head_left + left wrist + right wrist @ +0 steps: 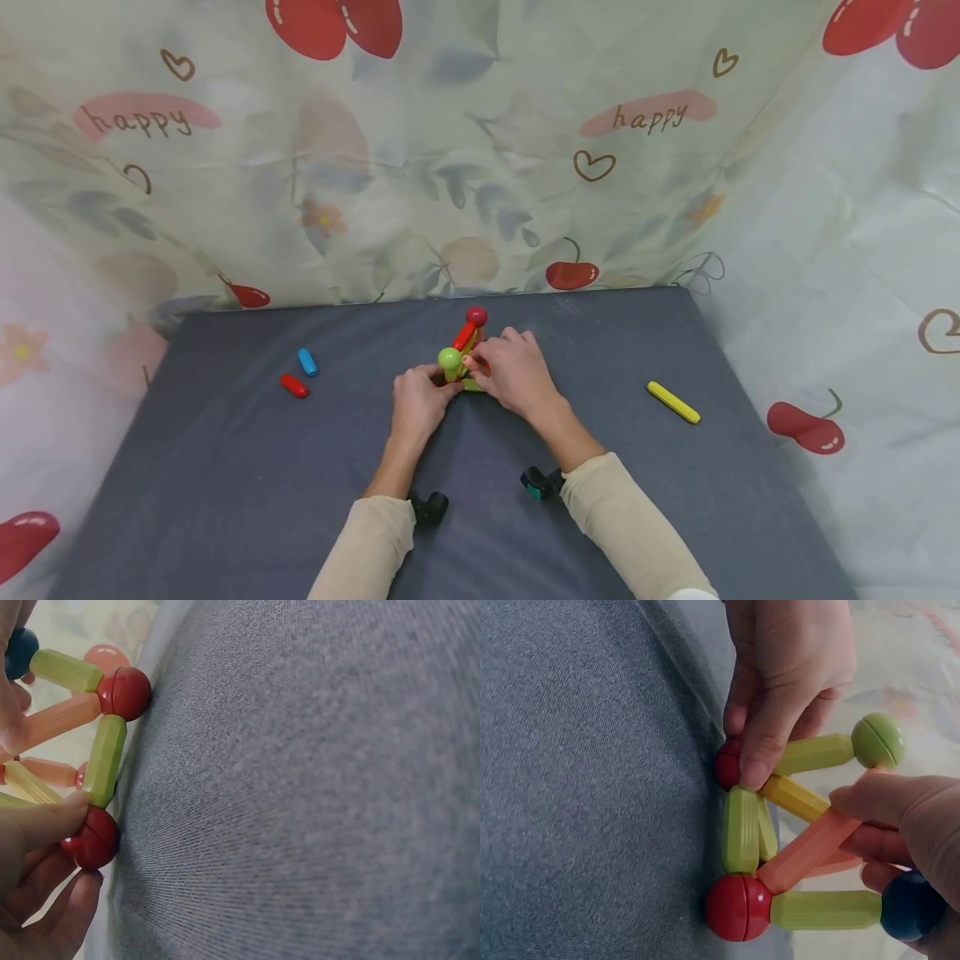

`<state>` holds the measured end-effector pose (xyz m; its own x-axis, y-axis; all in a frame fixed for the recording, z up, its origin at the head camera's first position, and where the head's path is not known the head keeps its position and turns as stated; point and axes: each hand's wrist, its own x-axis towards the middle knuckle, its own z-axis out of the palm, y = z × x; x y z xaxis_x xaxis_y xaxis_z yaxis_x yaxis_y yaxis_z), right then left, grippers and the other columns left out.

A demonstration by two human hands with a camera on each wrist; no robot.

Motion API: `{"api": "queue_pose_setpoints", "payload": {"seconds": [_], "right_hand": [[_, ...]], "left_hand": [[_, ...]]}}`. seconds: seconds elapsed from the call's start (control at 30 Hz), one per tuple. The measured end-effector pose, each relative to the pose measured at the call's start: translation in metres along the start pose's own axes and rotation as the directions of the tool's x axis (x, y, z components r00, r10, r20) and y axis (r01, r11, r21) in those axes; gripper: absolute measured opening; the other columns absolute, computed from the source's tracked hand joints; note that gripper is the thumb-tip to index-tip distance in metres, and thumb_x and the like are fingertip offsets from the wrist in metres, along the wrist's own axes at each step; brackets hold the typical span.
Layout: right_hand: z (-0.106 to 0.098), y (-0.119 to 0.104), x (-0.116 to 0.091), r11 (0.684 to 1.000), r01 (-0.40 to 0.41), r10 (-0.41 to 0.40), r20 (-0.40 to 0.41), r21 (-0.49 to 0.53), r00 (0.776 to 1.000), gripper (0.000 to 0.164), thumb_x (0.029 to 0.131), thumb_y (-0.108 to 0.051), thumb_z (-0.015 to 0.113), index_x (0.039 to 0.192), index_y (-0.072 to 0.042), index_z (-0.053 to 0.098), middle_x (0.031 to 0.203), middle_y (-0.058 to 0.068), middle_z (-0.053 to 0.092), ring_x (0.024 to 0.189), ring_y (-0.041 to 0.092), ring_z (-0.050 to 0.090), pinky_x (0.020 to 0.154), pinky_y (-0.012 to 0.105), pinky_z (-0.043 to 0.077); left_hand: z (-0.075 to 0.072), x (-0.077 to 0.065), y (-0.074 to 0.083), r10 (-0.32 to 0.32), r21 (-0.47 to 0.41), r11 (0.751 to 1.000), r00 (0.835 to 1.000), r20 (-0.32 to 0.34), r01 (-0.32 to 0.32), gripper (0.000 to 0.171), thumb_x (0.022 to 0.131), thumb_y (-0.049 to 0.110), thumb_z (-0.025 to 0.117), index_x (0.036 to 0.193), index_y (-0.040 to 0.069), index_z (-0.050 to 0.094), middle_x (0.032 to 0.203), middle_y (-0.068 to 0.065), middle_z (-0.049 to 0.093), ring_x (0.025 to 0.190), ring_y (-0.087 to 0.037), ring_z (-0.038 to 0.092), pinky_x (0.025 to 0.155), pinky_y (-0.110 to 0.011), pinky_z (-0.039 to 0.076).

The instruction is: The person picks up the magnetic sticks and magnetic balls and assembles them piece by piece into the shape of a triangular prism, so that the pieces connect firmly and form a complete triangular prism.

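Note:
A frame of magnetic sticks and balls stands on the grey cloth, with a light green ball and a red ball visible on it. My left hand pinches a red corner ball at the frame's base, beside a green stick. My right hand pinches an orange-red stick that slants up from the other red corner ball. Near the right fingers sits a dark blue ball on a green stick. The slanted stick's upper end is partly hidden by the right hand.
A blue stick and a red stick lie on the cloth to the left. Off to the right lies a longer yellow stick. A patterned curtain hangs behind the table's back edge.

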<state>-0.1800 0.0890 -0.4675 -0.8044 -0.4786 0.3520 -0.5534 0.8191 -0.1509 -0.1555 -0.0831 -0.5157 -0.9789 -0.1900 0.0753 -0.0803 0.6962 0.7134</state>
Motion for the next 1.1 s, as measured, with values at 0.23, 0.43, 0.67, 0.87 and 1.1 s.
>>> {"api": "queue_pose_setpoints", "payload": {"seconds": [0.23, 0.43, 0.67, 0.87, 1.1], "right_hand": [[-0.001, -0.002, 0.001, 0.999, 0.019, -0.019, 0.009, -0.027, 1.000, 0.025, 0.096, -0.040, 0.070, 0.078, -0.023, 0.069, 0.066, -0.007, 0.060, 0.071, 0.018, 0.044, 0.067, 0.033, 0.032], [0.000, -0.006, 0.003, 0.999, 0.028, -0.027, 0.037, -0.040, 0.999, 0.030, 0.093, -0.038, 0.076, 0.071, -0.023, 0.062, 0.062, -0.007, 0.052, 0.072, 0.020, 0.045, 0.068, 0.035, 0.032], [-0.001, -0.002, 0.000, 0.999, 0.050, -0.049, 0.023, -0.017, 0.999, 0.020, 0.090, -0.038, 0.078, 0.084, -0.021, 0.071, 0.075, -0.003, 0.065, 0.078, 0.022, 0.050, 0.071, 0.038, 0.039], [-0.007, 0.033, -0.016, 0.866, -0.185, 0.168, 0.078, 0.465, 0.983, 0.047, 0.086, -0.037, 0.083, 0.127, -0.018, 0.070, 0.119, 0.005, 0.067, 0.106, 0.024, 0.056, 0.091, 0.044, 0.051], [0.038, 0.057, -0.041, 0.617, -0.403, 0.217, 0.346, 0.676, 0.913, 0.050, 0.091, -0.035, 0.078, 0.134, -0.013, 0.065, 0.120, 0.009, 0.058, 0.103, 0.020, 0.056, 0.088, 0.031, 0.048]], "left_hand": [[0.001, -0.001, 0.000, 0.003, -0.005, 1.000, 1.000, -0.009, -0.003, 0.023, 0.079, 0.027, 0.089, 0.095, 0.012, 0.082, 0.085, -0.007, 0.079, 0.076, -0.023, 0.072, 0.070, -0.040, 0.059], [0.001, -0.001, 0.000, 0.000, -0.001, 1.000, 1.000, -0.019, 0.000, 0.023, 0.079, 0.029, 0.089, 0.093, 0.012, 0.082, 0.085, -0.007, 0.078, 0.076, -0.023, 0.072, 0.071, -0.040, 0.059], [0.004, -0.002, 0.002, 0.010, 0.009, 1.000, 1.000, -0.025, -0.009, 0.021, 0.079, 0.028, 0.089, 0.091, 0.012, 0.082, 0.085, -0.007, 0.078, 0.078, -0.024, 0.072, 0.072, -0.041, 0.059], [0.005, -0.002, 0.005, 0.005, 0.001, 1.000, 1.000, -0.002, -0.005, 0.025, 0.080, 0.029, 0.089, 0.096, 0.011, 0.082, 0.088, -0.008, 0.079, 0.082, -0.026, 0.073, 0.075, -0.043, 0.060], [0.005, -0.002, 0.003, -0.016, 0.002, 1.000, 1.000, -0.011, 0.016, 0.025, 0.080, 0.027, 0.089, 0.097, 0.010, 0.081, 0.090, -0.009, 0.078, 0.084, -0.026, 0.072, 0.077, -0.043, 0.059]]}}
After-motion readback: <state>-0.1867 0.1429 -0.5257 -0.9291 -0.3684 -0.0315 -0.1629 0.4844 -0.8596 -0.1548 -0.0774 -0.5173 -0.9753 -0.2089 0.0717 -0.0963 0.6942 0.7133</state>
